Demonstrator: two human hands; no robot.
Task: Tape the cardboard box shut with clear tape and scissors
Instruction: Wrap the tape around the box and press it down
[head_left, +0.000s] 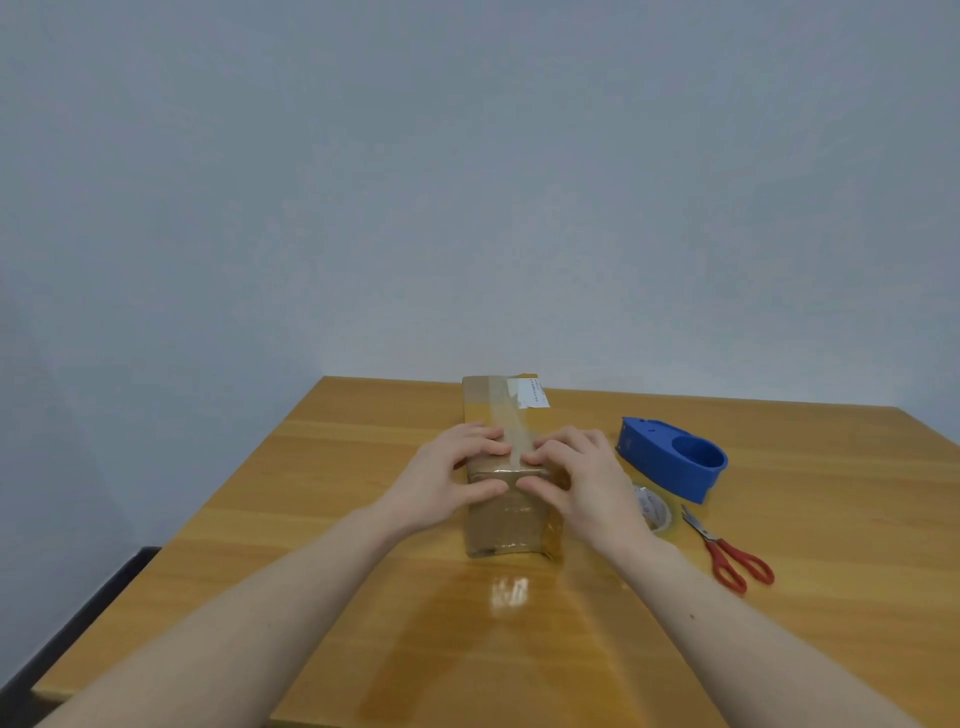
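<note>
A long brown cardboard box (498, 410) lies on the wooden table (322, 519), its short end toward me. A strip of clear tape (511, 426) runs along its top and down over the near end. My left hand (452, 478) and my right hand (582, 483) both rest on the near top edge, fingers on top and thumbs pressing the front face, either side of the tape. A roll of clear tape (655, 509) sits just right of my right wrist, partly hidden by it. Red-handled scissors (727, 553) lie beyond the roll, blades shut.
A blue tape dispenser (675, 457) stands right of the box. A white label (535, 397) is stuck on the box's far top. A glossy reflection marks the table in front of the box. The table's left edge drops to a dark floor strip (78, 618).
</note>
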